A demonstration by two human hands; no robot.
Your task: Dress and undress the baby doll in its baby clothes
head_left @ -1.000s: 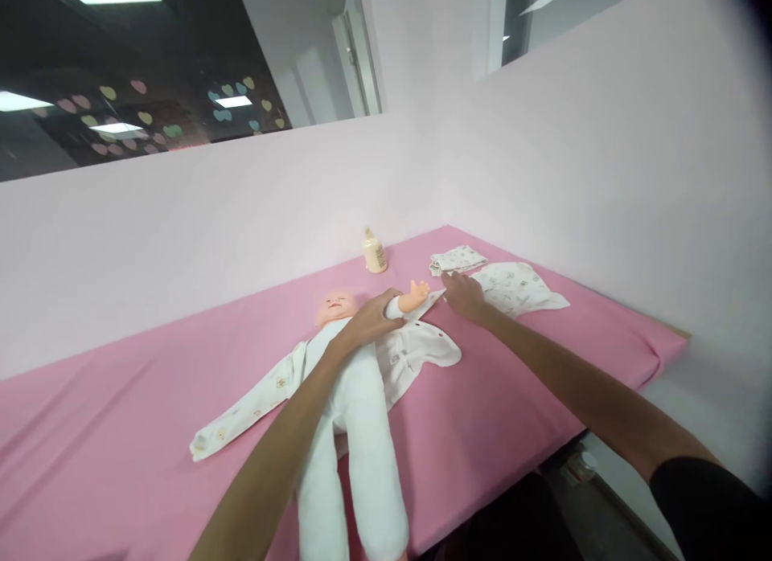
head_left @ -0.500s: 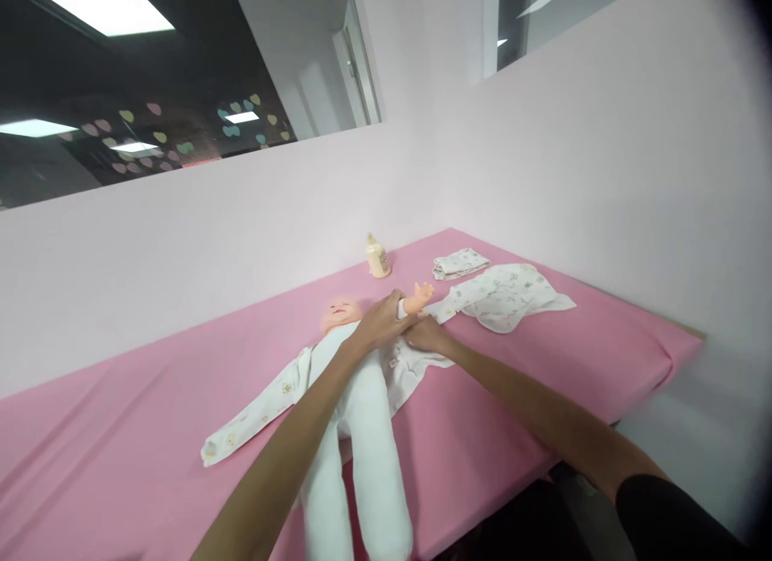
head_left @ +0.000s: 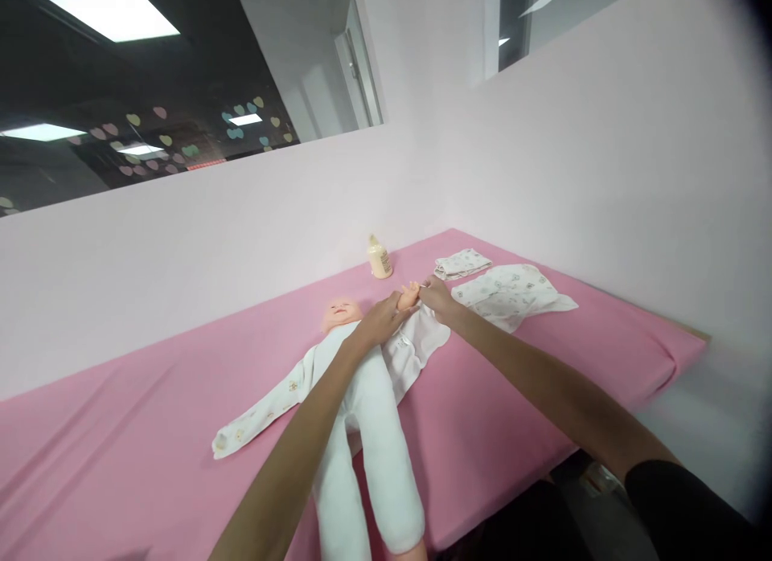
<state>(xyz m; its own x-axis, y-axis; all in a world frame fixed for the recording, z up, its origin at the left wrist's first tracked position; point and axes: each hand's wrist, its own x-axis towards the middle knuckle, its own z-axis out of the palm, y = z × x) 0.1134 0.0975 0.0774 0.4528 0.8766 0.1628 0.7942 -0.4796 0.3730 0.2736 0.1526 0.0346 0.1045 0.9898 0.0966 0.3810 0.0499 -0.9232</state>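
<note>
A baby doll with a white cloth body lies face up on the pink table, on top of an opened white printed garment. My left hand grips the doll's arm near the wrist; the doll's small hand sticks out beyond it. My right hand pinches the garment's sleeve end right at the doll's hand. The garment's other sleeve lies spread out flat to the left.
A small cream bottle stands by the back wall. A folded printed cloth and a loose printed garment lie at the far right of the table. Pale walls close off the back and right sides.
My right hand went from the sleeve end to the doll's side, then back up to the doll's hand, drawing the sleeve along the arm. My left hand kept hold of the doll's arm.
</note>
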